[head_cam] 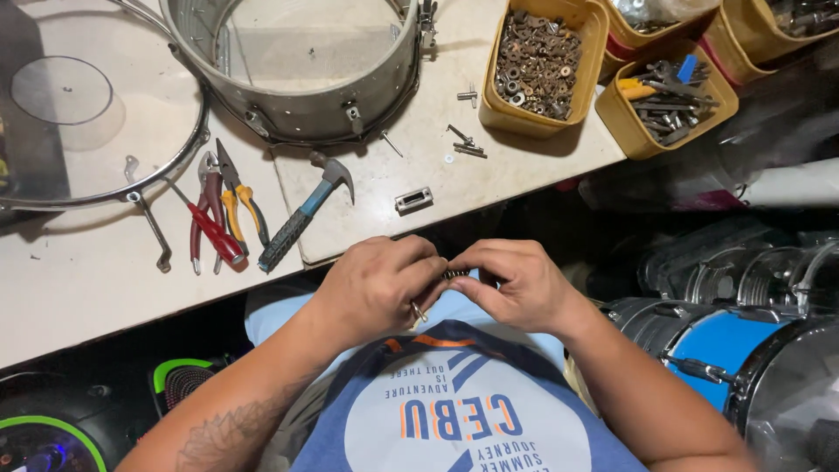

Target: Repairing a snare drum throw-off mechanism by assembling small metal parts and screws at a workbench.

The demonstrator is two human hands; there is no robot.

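Metal glints between the two hands — a short threaded rod point(456, 274), dark and ribbed, is pinched at the middle of the frame just above the person's lap. The left hand point(377, 284) has its grip closed on one end, fingers curled tight, and a second slim metal piece pokes out below its knuckles. The right hand point(516, 281) closes on the other end, fingertips drawn together around the rod. To my eye the work wants a steady twist: one hand holding firm, the other turning squarely so the thread does not bind, both kept over the lap so nothing drops into the dark gap below.

Ahead lies a pale counter point(79, 288), scuffed and crowded. A hammer point(306, 210) with a textured handle lies beside red-handled pliers point(210, 223) and yellow-handled pliers point(240, 197). A bare steel drum shell point(306, 96) stands behind them, with a clear drumhead in its hoop point(96, 131) to one side. Yellow tubs hold rusty washers point(535, 65) and mixed screws point(666, 100) — loose bolts lie scattered nearby. More drums, one blue point(721, 345), crowd the floor at the person's right.
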